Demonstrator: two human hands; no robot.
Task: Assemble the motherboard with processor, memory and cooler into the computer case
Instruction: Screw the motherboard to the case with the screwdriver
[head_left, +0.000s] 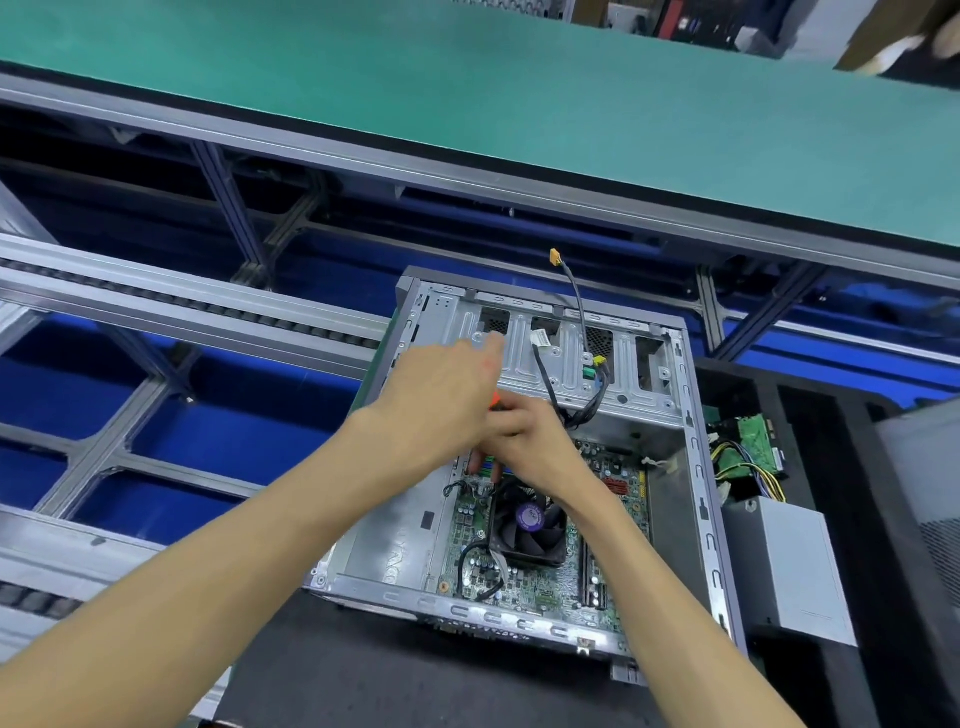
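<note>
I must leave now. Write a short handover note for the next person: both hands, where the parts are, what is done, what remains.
Left hand and right hand meet over the far end of the motherboard, around a small orange-tipped item; what it is, and which fingers grip it, cannot be told.
Done: motherboard with cooler fan lies inside the open computer case.
Left: loose cables are unplugged; power supply sits outside, right of the case.

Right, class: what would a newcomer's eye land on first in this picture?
Two bare hands, the left hand and right hand, meet over an open computer case in the middle. Below them a black cooler fan sits on the green motherboard. A broad green table stretches across the top.
</note>
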